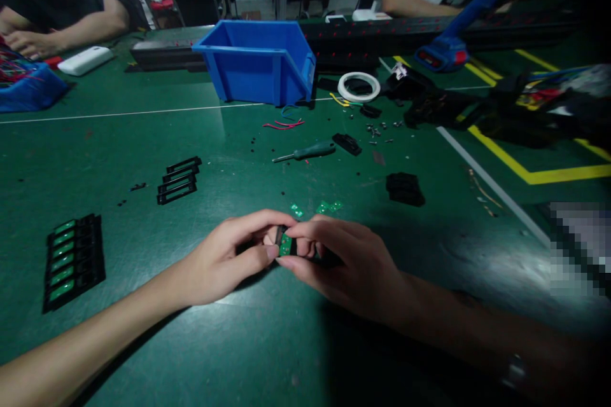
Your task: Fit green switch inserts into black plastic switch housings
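Note:
My left hand (224,264) is closed around a small black plastic housing (280,233), thumb and fingers at its left side. A small green circuit board (285,244) lies against this housing. From the right, the fingertips of my right hand (351,261) pinch the board and the housing's edge; the curled fingers partly hide both. Just beyond my hands are several loose green circuit boards (329,206) on the table. To the left stands a row of black housings (95,254) with green boards in them. Several black rectangular frames (177,189) lie behind that row.
A green-handled screwdriver (312,151) lies ahead, near scattered screws (375,131) and red wires (285,124). Black parts (405,189) sit to the right. Farther back are a blue bin (252,73), a tape roll (359,86) and a blue power tool (442,54). Two people sit across the table.

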The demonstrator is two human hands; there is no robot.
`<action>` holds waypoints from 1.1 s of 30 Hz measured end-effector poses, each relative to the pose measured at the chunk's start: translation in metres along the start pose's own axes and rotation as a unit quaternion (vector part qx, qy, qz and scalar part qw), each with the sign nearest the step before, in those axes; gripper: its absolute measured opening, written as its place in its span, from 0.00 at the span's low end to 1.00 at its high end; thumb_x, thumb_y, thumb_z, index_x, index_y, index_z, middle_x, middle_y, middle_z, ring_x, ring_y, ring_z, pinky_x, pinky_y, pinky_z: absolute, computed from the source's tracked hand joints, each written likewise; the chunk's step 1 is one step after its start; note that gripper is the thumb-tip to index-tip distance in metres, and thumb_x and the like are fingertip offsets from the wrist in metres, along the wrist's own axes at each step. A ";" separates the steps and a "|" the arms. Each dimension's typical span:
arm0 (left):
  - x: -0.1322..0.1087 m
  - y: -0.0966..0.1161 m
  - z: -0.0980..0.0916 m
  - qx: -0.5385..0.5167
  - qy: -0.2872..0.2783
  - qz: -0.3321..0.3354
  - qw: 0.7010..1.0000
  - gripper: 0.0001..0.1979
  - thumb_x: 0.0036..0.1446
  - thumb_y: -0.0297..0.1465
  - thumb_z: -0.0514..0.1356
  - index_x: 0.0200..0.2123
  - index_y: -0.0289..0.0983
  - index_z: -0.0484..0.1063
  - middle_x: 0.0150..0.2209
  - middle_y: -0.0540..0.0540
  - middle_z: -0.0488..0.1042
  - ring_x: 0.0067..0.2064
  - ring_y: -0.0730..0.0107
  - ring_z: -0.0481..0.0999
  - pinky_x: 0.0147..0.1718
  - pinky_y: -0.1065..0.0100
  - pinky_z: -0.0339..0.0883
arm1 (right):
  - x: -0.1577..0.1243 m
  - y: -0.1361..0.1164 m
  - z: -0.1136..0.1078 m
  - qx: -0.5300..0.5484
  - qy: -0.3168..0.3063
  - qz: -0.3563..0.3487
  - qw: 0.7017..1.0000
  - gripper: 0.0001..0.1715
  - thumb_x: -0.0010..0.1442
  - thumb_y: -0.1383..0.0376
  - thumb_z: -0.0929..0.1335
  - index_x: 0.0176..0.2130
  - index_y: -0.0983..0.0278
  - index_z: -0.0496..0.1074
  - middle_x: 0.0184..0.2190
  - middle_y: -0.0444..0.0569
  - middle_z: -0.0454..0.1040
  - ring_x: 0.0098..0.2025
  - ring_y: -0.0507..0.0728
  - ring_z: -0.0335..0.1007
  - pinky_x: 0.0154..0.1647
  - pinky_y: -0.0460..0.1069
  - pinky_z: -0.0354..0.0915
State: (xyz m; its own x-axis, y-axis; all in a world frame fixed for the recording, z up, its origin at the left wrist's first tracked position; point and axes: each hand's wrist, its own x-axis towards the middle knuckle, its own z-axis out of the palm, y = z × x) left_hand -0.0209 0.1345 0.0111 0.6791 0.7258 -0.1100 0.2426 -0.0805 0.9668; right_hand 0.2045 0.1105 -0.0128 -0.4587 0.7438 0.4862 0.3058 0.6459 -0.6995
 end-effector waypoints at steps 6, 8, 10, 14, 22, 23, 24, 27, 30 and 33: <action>-0.001 -0.002 0.000 -0.031 -0.007 -0.004 0.999 0.18 0.69 0.37 0.56 0.59 0.39 0.68 0.45 0.45 0.75 0.41 0.66 0.71 0.39 0.67 0.64 | 0.001 -0.001 -0.001 0.006 0.006 -0.006 1.000 0.13 0.64 0.67 0.72 0.47 0.62 0.68 0.31 0.42 0.72 0.30 0.49 0.69 0.32 0.44 0.64; -0.001 -0.003 0.000 -0.037 -0.008 -0.005 0.999 0.17 0.69 0.36 0.56 0.59 0.39 0.68 0.46 0.44 0.75 0.43 0.65 0.72 0.40 0.66 0.65 | 0.001 -0.001 -0.001 0.006 0.003 -0.004 1.000 0.13 0.64 0.67 0.72 0.47 0.62 0.68 0.32 0.42 0.72 0.30 0.49 0.68 0.32 0.44 0.64; -0.001 -0.003 0.001 -0.040 -0.008 -0.004 0.999 0.17 0.69 0.35 0.56 0.59 0.39 0.68 0.47 0.44 0.75 0.45 0.64 0.73 0.42 0.65 0.65 | 0.001 -0.001 -0.001 0.006 0.002 -0.004 1.000 0.13 0.64 0.67 0.73 0.47 0.63 0.68 0.31 0.42 0.72 0.30 0.49 0.68 0.31 0.44 0.64; -0.001 -0.003 0.001 -0.034 -0.008 0.000 0.999 0.17 0.69 0.35 0.56 0.59 0.39 0.69 0.48 0.44 0.76 0.46 0.63 0.74 0.43 0.64 0.66 | 0.002 -0.002 -0.002 0.010 -0.001 -0.003 1.000 0.12 0.63 0.68 0.73 0.46 0.63 0.69 0.31 0.42 0.72 0.30 0.48 0.68 0.31 0.44 0.64; -0.001 -0.002 0.000 0.008 0.005 0.012 1.000 0.16 0.69 0.35 0.56 0.57 0.39 0.71 0.45 0.46 0.76 0.43 0.66 0.73 0.39 0.67 0.64 | 0.001 -0.001 -0.001 0.005 -0.008 0.010 1.000 0.12 0.63 0.66 0.73 0.46 0.64 0.70 0.31 0.42 0.72 0.30 0.49 0.68 0.31 0.44 0.63; -0.001 -0.002 0.000 0.010 0.007 0.012 1.000 0.16 0.69 0.35 0.56 0.57 0.39 0.71 0.45 0.46 0.77 0.43 0.66 0.73 0.39 0.67 0.64 | 0.001 -0.001 -0.001 0.003 -0.010 0.011 1.000 0.12 0.64 0.66 0.73 0.46 0.64 0.70 0.31 0.42 0.72 0.29 0.49 0.68 0.31 0.44 0.63; -0.001 -0.002 0.000 0.009 0.006 0.012 1.000 0.16 0.69 0.35 0.57 0.57 0.39 0.71 0.45 0.46 0.77 0.43 0.66 0.73 0.39 0.67 0.64 | 0.001 0.000 -0.001 0.001 -0.012 0.012 1.000 0.12 0.64 0.66 0.73 0.46 0.64 0.70 0.31 0.42 0.73 0.29 0.49 0.68 0.31 0.44 0.63; 0.000 -0.003 0.001 -0.002 0.006 0.007 1.000 0.16 0.69 0.36 0.57 0.56 0.39 0.71 0.45 0.45 0.77 0.41 0.67 0.72 0.38 0.67 0.64 | 0.001 0.000 -0.001 -0.012 -0.016 0.011 1.000 0.11 0.63 0.66 0.73 0.45 0.64 0.70 0.31 0.43 0.73 0.30 0.50 0.68 0.31 0.45 0.63; 0.000 -0.004 0.001 -0.006 0.003 0.008 1.000 0.16 0.69 0.36 0.56 0.56 0.39 0.71 0.45 0.45 0.76 0.42 0.66 0.73 0.39 0.67 0.64 | 0.001 0.000 0.000 -0.024 -0.016 0.007 1.000 0.11 0.63 0.66 0.73 0.44 0.64 0.70 0.31 0.43 0.74 0.30 0.50 0.69 0.31 0.45 0.62; 0.000 -0.004 0.001 0.000 0.004 0.009 1.000 0.16 0.69 0.36 0.57 0.57 0.40 0.71 0.43 0.46 0.76 0.41 0.67 0.72 0.38 0.68 0.64 | 0.001 0.001 0.000 -0.028 -0.014 -0.001 1.000 0.11 0.63 0.66 0.73 0.44 0.64 0.70 0.32 0.43 0.75 0.30 0.50 0.69 0.31 0.45 0.62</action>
State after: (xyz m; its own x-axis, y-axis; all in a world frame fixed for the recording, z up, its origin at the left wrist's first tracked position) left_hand -0.0208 0.1344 0.0066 0.6774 0.7300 -0.0903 0.2308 -0.0944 0.9684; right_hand 0.2038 0.1118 -0.0128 -0.4817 0.7376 0.4731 0.3509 0.6571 -0.6672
